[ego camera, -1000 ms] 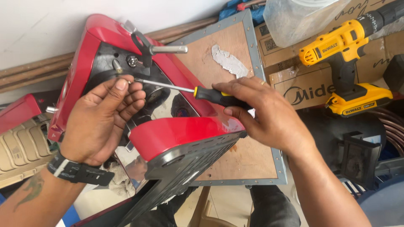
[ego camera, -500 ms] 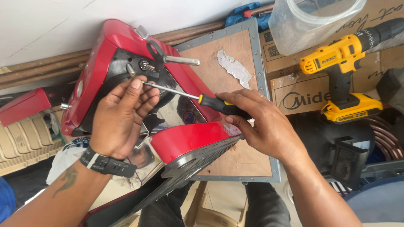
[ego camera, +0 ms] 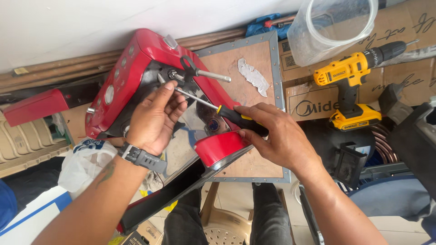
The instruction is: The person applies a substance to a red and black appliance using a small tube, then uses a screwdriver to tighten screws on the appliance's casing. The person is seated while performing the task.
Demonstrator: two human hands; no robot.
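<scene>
Red machine (ego camera: 136, 68) tilted on its side across lap and board (ego camera: 254, 59), shiny metal underside facing up. R hand (ego camera: 281, 140) clenched round black/yellow screwdriver (ego camera: 236, 119) handle, shaft angled up-left, tip reaching into machine's recess near chrome fitting (ego camera: 175, 75). L hand (ego camera: 154, 120) resting on machine body, fingertips pinching/steadying shaft nr tip; not fully closed, fingers curled loosely against shaft. Black watch (ego camera: 143, 158) on L wrist. Chrome rod (ego camera: 213, 75) w/ black lever sticking out to the right, just above shaft. Red rounded part (ego camera: 218, 147) of machine just below R hand, touching thumb side. Black base panel (ego camera: 172, 190) running down-left toward knees.

Board w/ grey metal edging under machine, pale patch (ego camera: 253, 76) on it. Yellow/black cordless drill (ego camera: 349, 90) lying on cardboard boxes (ego camera: 309, 97) to the right, well apart from hands. Clear plastic tub (ego camera: 331, 27) top right, tipped on side. Copper pipes (ego camera: 59, 72) along wall at left. White plastic bag (ego camera: 84, 165) under L forearm. Plastic stool (ego camera: 227, 222) betw legs at bottom.
</scene>
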